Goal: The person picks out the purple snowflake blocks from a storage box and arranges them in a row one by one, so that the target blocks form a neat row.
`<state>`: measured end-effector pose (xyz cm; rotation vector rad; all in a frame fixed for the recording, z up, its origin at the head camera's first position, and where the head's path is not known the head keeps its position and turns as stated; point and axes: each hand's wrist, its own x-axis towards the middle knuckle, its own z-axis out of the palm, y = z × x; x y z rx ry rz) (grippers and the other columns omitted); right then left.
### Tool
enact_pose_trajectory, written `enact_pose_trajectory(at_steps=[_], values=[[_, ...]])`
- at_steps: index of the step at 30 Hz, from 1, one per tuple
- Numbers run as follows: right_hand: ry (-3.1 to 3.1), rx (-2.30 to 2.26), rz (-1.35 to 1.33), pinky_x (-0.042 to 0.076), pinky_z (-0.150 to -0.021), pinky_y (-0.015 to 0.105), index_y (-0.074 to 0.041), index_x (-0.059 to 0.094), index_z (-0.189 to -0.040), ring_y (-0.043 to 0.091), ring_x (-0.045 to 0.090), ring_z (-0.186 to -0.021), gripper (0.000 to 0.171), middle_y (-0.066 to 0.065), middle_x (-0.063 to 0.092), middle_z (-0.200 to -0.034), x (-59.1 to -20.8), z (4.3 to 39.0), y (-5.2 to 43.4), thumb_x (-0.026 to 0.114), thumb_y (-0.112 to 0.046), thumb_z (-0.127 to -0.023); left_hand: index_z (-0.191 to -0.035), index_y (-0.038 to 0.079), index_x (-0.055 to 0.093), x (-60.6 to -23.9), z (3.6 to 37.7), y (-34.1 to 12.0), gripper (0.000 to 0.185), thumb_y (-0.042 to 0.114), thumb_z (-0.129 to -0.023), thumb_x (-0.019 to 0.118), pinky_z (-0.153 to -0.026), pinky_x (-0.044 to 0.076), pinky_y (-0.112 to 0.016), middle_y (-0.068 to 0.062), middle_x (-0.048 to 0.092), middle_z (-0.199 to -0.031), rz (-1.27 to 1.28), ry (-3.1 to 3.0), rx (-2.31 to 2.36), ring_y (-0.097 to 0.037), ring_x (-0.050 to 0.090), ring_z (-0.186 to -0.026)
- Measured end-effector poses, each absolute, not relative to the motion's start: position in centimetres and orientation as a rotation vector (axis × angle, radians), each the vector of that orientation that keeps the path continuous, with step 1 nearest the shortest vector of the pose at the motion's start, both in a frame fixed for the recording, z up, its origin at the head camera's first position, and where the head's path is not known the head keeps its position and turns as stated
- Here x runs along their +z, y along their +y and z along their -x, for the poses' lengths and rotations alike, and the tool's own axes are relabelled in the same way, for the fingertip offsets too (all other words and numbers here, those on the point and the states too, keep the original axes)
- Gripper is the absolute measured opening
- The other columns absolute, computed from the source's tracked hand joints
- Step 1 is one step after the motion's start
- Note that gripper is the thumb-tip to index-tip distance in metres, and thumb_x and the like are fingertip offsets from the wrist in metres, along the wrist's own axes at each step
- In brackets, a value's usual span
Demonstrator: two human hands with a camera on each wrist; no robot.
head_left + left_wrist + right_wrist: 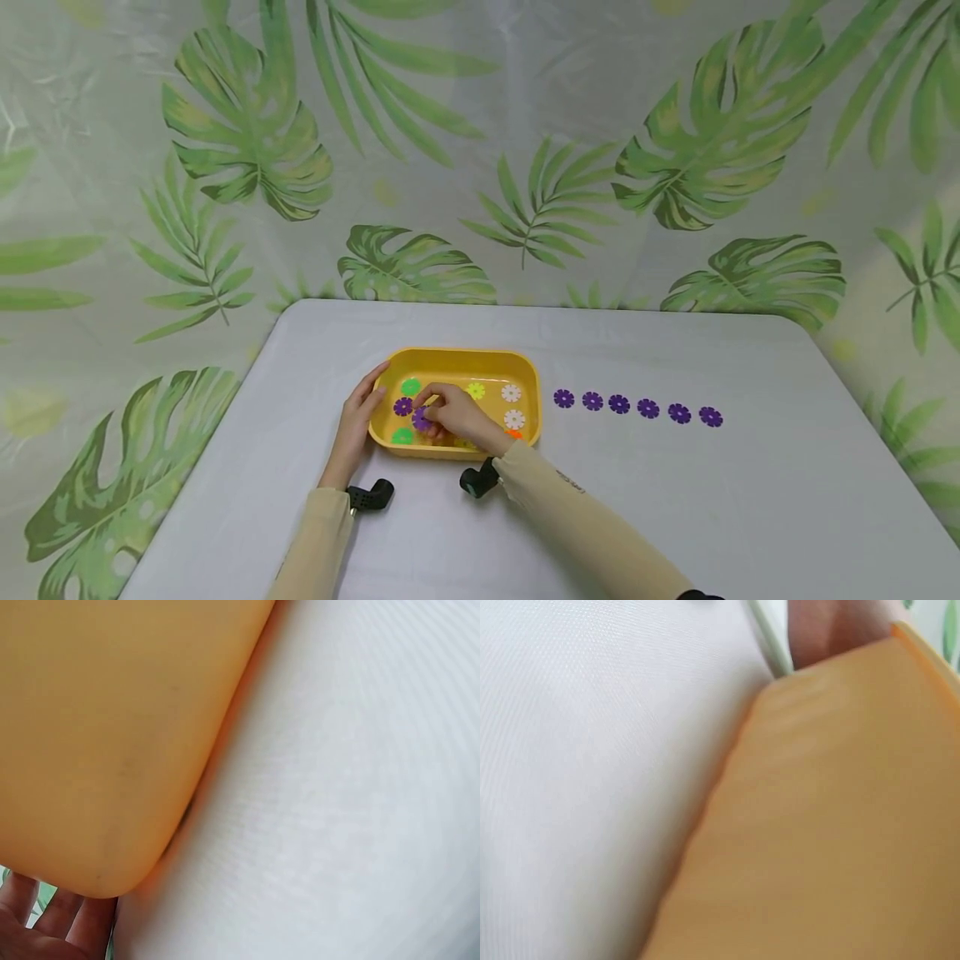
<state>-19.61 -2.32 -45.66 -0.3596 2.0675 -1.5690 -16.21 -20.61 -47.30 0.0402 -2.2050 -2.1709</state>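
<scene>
Right hand (pixel 457 417) pinches a purple flower disc (pixel 422 421) inside the yellow tray (pixel 457 360) mid-worktop (pixel 675 500); left hand (pixel 358 421), fingers straight, rests against the tray's left wall.

The wide white table top (pixel 787 517) has lots of bare room on the right side and at the back, so a hand could slide there with nothing in the way. In the middle sits the yellow plastic tray (pixel 457 359), and its raised walls block any low path across it; a hand must go over the rim. Just right of the tray, a row of six purple flower-shaped discs (pixel 636 407) lies flat.
</scene>
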Motion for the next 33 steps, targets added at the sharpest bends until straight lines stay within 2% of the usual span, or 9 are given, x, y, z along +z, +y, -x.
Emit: enact_pose_trajectory(at_steps=[4, 7, 9, 16, 18, 22, 28, 33], values=[[2.031, -1.62, 0.373, 0.057, -0.06, 0.031, 0.003, 0.06, -0.11, 0.016, 0.056, -0.058, 0.017, 0.014, 0.057, -0.083, -44.7, 20.2, -0.1, 0.05, -0.001, -0.097, -0.146, 0.009, 0.04, -48.1, 16.5, -20.8, 0.043, 0.013, -0.103, 0.041, -0.115, 0.018, -0.033, -0.006, 0.03, -0.153, -0.072, -2.19, -2.188, -0.018, 0.021, -0.142], [2.025, -1.657, 0.363, 0.058, -0.066, 0.034, 0.004, 0.059, -0.111, 0.015, 0.057, -0.06, 0.017, 0.015, 0.059, -0.087, -43.8, 20.6, 1.9, 0.05, -0.002, -0.097, -0.145, 0.014, 0.042, -49.0, 16.9, -21.0, 0.042, 0.016, -0.103, 0.042, -0.115, 0.019, -0.03, -0.002, 0.032, -0.152, -0.081, -2.186, -2.172, -0.015, 0.023, -0.141], [2.026, -1.683, 0.354, 0.058, -0.067, 0.035, 0.005, 0.058, -0.112, 0.016, 0.059, -0.061, 0.018, 0.018, 0.061, -0.087, -43.3, 21.0, 3.4, 0.05, -0.001, -0.097, -0.145, 0.015, 0.043, -49.5, 17.1, -21.1, 0.042, 0.017, -0.103, 0.043, -0.114, 0.02, -0.028, 0.0, 0.033, -0.152, -0.07, -2.187, -2.15, -0.012, 0.024, -0.14], [2.13, -1.667, 0.328, 0.057, -0.064, 0.027, 0.005, 0.054, -0.119, 0.015, 0.056, -0.063, 0.025, 0.019, 0.062, -0.087, -41.9, 21.9, 9.6, 0.049, -0.004, -0.098, -0.145, 0.017, 0.043, -50.0, 17.1, -21.2, 0.042, 0.02, -0.103, 0.043, -0.114, 0.021, -0.029, 0.002, 0.034, -0.151, -0.036, -2.194, -2.118, -0.011, 0.025, -0.139], [2.155, -1.666, 0.326, 0.057, -0.066, 0.029, 0.006, 0.053, -0.122, 0.017, 0.056, -0.064, 0.026, 0.019, 0.06, -0.088, -41.9, 22.2, 11.6, 0.048, -0.005, -0.098, -0.145, 0.017, 0.044, -50.0, 17.1, -21.2, 0.042, 0.02, -0.103, 0.043, -0.114, 0.021, -0.029, 0.002, 0.034, -0.151, -0.04, -2.196, -2.118, -0.011, 0.025, -0.139], [2.197, -1.678, 0.314, 0.057, -0.068, 0.032, 0.008, 0.05, -0.123, 0.019, 0.056, -0.067, 0.029, 0.021, 0.057, -0.091, -42.7, 22.5, 16.2, 0.046, -0.007, -0.1, -0.145, 0.018, 0.043, -49.5, 16.8, -21.2, 0.041, 0.019, -0.104, 0.042, -0.115, 0.019, -0.03, 0.002, 0.033, -0.151, -0.047, -2.202, -2.133, -0.012, 0.023, -0.14], [2.247, -1.727, 0.248, 0.057, -0.067, 0.033, 0.012, 0.047, -0.125, 0.017, 0.059, -0.068, 0.033, 0.021, 0.057, -0.091, -44.4, 22.1, 23.5, 0.045, -0.009, -0.101, -0.147, 0.011, 0.039, -47.3, 15.9, -20.5, 0.043, 0.013, -0.103, 0.04, -0.115, 0.019, -0.03, -0.003, 0.03, -0.153, -0.065, -2.214, -2.175, -0.015, 0.021, -0.141], [2.317, -1.723, 0.145, 0.057, -0.068, 0.03, 0.014, 0.044, -0.126, 0.015, 0.06, -0.069, 0.035, 0.012, 0.06, -0.089, -45.6, 21.2, 28.9, 0.045, -0.009, -0.101, -0.147, 0.01, 0.039, -47.1, 15.9, -20.4, 0.044, 0.012, -0.103, 0.04, -0.113, 0.021, -0.027, -0.003, 0.03, -0.153, -0.073, -2.214, -2.178, -0.014, 0.022, -0.141]])
